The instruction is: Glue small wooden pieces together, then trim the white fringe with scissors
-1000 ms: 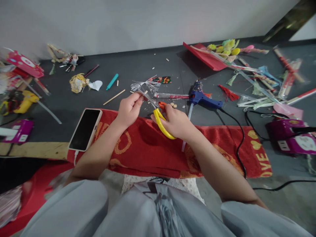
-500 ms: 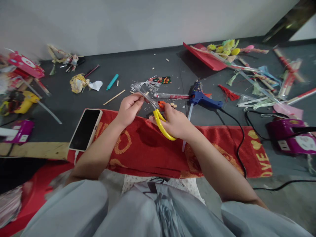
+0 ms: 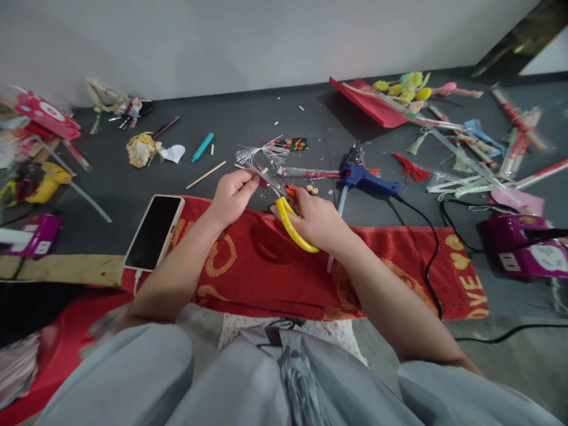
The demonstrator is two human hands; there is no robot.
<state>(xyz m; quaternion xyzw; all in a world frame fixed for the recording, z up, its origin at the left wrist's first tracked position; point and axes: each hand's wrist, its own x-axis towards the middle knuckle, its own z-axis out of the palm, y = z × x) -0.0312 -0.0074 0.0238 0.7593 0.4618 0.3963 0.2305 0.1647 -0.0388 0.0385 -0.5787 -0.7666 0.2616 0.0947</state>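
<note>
My right hand [image 3: 319,219] is closed around the yellow handles of a pair of scissors [image 3: 290,229], whose blades point up and left. Just left of the blades, my left hand [image 3: 233,195] pinches a thin wooden stick [image 3: 265,170], mostly hidden by the fingertips and blades. Beyond the hands lies a bundle of thin silvery wires [image 3: 261,152], beside a dark floral strip [image 3: 290,144]. Small light bits [image 3: 312,189] are scattered near my right hand. Another slim wooden stick [image 3: 206,175] rests on the table, left of the hands.
A blue glue gun [image 3: 370,179] lies to the right, its cord trailing over a red towel [image 3: 275,278]. At the towel's left end is a phone [image 3: 154,232] on a cable. A teal marker [image 3: 203,147], red paper [image 3: 368,103] and a purple box [image 3: 523,242] also occupy the table.
Both hands stay in nearly the same place. The scissors and right-hand fingers have shifted very slightly; the stick remains pinched by the blades.
</note>
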